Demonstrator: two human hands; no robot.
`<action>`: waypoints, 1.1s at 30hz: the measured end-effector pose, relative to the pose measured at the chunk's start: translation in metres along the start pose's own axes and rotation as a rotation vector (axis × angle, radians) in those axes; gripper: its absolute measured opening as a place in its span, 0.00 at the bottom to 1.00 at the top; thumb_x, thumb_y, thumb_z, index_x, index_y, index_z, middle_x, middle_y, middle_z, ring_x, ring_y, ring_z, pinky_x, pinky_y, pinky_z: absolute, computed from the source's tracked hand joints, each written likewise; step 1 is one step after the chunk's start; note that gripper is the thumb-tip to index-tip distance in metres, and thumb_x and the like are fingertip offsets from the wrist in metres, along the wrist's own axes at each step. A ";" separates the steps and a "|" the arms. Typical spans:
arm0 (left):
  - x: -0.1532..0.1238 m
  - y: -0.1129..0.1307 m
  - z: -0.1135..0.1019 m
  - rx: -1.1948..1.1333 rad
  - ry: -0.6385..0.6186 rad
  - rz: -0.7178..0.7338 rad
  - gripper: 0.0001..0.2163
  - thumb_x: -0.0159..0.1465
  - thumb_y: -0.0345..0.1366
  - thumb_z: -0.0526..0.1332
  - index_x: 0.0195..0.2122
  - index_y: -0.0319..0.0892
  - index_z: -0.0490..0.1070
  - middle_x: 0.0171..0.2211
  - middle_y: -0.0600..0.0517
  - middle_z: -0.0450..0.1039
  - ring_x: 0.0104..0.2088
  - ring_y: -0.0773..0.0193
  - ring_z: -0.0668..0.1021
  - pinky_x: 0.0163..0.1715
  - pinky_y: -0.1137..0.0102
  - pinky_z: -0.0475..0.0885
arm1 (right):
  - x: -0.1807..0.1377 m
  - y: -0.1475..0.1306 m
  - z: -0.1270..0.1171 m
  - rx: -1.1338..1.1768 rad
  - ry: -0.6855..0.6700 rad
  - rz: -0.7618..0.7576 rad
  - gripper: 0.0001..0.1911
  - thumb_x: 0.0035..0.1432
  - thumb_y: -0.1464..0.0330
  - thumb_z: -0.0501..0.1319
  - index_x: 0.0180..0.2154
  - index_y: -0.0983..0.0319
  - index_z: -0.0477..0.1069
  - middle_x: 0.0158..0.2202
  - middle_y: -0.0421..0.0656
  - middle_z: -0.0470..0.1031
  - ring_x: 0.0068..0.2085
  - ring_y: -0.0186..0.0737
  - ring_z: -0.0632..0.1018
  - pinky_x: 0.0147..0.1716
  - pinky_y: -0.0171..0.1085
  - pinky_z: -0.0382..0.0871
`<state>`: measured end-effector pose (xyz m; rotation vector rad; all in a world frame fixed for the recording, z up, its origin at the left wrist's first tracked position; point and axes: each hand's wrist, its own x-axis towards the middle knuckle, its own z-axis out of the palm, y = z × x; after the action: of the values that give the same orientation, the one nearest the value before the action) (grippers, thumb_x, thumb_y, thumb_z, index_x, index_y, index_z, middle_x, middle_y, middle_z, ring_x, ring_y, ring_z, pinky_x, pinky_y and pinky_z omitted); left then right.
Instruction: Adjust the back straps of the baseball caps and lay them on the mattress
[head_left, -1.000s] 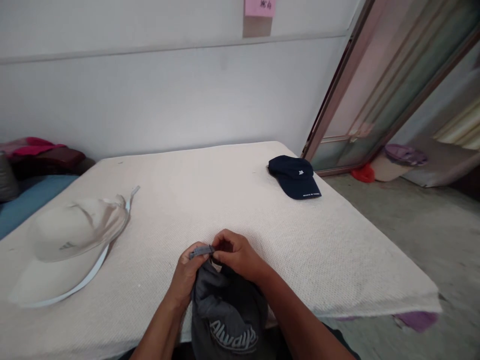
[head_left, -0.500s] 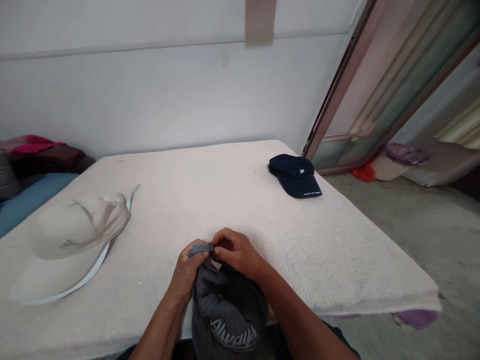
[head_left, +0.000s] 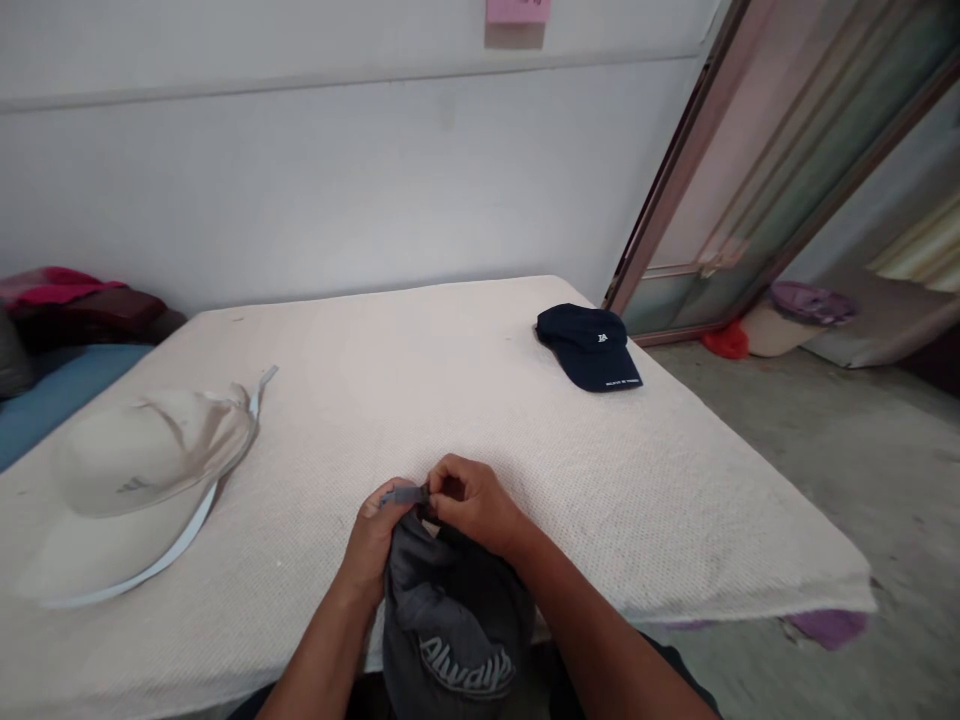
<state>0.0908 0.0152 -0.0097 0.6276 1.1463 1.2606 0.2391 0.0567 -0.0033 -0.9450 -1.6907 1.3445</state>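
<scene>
A dark grey cap (head_left: 457, 620) with light raised lettering hangs at the table's front edge, its lettered side towards me. My left hand (head_left: 373, 530) grips the grey adjuster strap (head_left: 403, 496) and the cap's edge beside it, thumb on top. My right hand (head_left: 476, 505) pinches the strap's other end at a small dark buckle, with thumb and forefinger closed. A small pale label (head_left: 430, 528) shows just below the buckle. The cap's lower part runs out of view at the bottom.
A cream cap (head_left: 127, 480) with a light strap lies at the left of the cloth-covered table (head_left: 360, 400). A navy cap (head_left: 587, 347) rests at the far right. Behind stands a white wall (head_left: 337, 190); a lidded bin (head_left: 795, 315) is on the floor at right.
The view has tilted slightly, so a pink note now shows on the wall. Both hands keep their grip on the strap and have barely moved.
</scene>
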 end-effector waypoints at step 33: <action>0.002 -0.009 -0.002 -0.067 -0.020 -0.027 0.05 0.53 0.32 0.66 0.30 0.40 0.72 0.22 0.56 0.73 0.22 0.68 0.73 0.25 0.74 0.67 | -0.003 -0.004 -0.001 -0.526 -0.010 -0.201 0.03 0.53 0.74 0.55 0.29 0.62 0.66 0.29 0.42 0.71 0.30 0.34 0.69 0.31 0.34 0.60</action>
<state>0.0924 0.0145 -0.0194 0.5721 1.0880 1.2619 0.2405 0.0535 0.0007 -1.0158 -2.1350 0.7834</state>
